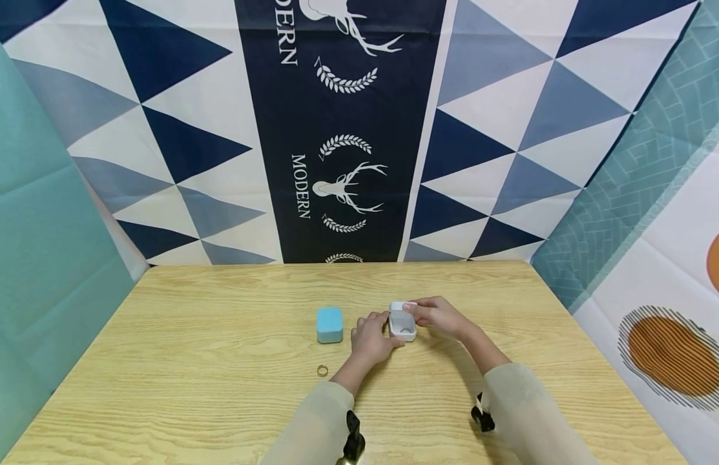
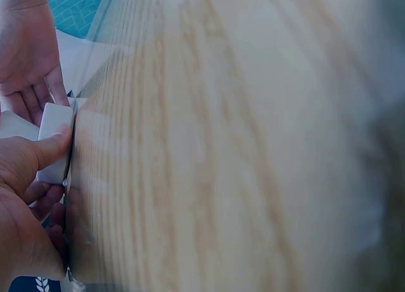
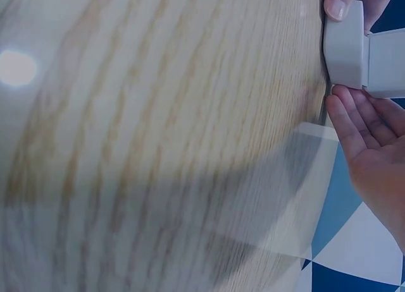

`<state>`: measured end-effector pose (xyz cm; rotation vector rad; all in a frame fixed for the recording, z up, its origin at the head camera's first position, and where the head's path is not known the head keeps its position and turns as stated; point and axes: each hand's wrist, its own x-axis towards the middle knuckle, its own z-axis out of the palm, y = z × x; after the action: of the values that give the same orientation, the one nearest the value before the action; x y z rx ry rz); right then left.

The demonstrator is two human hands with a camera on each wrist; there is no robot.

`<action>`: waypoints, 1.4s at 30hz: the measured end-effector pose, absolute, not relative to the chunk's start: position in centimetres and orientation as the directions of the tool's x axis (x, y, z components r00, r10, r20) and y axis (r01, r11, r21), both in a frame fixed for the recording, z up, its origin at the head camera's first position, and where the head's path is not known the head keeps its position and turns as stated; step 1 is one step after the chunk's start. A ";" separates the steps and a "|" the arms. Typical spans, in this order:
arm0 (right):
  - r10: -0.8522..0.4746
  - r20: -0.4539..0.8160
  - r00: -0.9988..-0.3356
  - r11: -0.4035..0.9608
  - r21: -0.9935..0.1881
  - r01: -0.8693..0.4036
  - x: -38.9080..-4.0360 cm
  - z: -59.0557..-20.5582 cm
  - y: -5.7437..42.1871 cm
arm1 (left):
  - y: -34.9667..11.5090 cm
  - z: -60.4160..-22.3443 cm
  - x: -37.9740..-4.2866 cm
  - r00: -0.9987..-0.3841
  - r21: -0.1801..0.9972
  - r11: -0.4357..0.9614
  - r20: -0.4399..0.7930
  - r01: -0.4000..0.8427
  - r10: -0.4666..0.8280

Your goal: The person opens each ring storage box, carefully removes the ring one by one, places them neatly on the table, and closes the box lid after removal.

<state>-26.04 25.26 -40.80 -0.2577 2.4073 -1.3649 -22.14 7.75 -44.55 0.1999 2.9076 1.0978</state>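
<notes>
A small white jewelry box (image 1: 403,323) stands on the table with its hinged lid raised. Inside it a small dark curved mark shows, too small to identify. My left hand (image 1: 371,339) grips the box's near and left sides, the thumb pressed to its front, as the left wrist view of the box (image 2: 53,124) also shows. At the raised lid, my right hand (image 1: 437,316) pinches with its thumb on the inner face; its fingers (image 3: 345,115) reach alongside the box. A closed light-blue box (image 1: 329,325) sits left of the left hand, and a gold ring (image 1: 322,375) lies nearer.
The wooden table (image 1: 190,368) ends at a patterned cloth backdrop (image 1: 342,116). Teal cloth (image 1: 45,226) hangs along the left side, and a white cloth with orange shapes (image 1: 673,349) along the right. Straps with dark mounts (image 1: 353,439) sit on both forearms.
</notes>
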 end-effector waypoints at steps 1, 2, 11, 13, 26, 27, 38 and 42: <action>-0.333 -0.219 -0.917 0.516 -0.856 0.017 -26.0 -40.7 25.2 | 7.8 -44.5 -22.1 -0.991 0.659 0.744 0.020 0.111 0.130; -0.328 -0.223 -0.918 0.512 -0.859 0.025 -26.0 -40.7 25.2 | 7.8 -44.5 -22.1 -0.991 0.659 0.744 0.020 0.111 0.130; -0.323 -0.224 -0.920 0.515 -0.857 0.027 -26.1 -40.7 25.1 | 7.8 -44.5 -22.0 -0.992 0.662 0.742 0.017 0.106 0.126; -0.320 -0.227 -0.920 0.512 -0.858 0.034 -26.1 -40.7 25.1 | 7.7 -44.5 -22.0 -0.992 0.662 0.742 0.017 0.106 0.126; -0.322 -0.244 -0.915 0.498 -0.865 0.055 -26.1 -40.1 24.8 | 7.7 -44.5 -22.1 -0.991 0.660 0.743 0.021 0.113 0.132; -0.318 -0.246 -0.916 0.499 -0.865 0.059 -26.1 -40.1 24.8 | 7.7 -44.5 -22.1 -0.991 0.659 0.743 0.021 0.114 0.133; -0.299 -0.250 -0.921 0.505 -0.860 0.070 -26.1 -40.2 24.8 | 7.8 -44.6 -22.2 -0.991 0.652 0.750 0.026 0.114 0.128; -0.291 -0.254 -0.923 0.507 -0.858 0.076 -26.2 -40.2 24.8 | 7.8 -44.6 -22.2 -0.991 0.651 0.750 0.034 0.118 0.127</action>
<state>-26.16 24.81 -40.19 -0.1781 2.3878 -1.3863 -22.19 7.79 -44.62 0.2049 2.9278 1.0872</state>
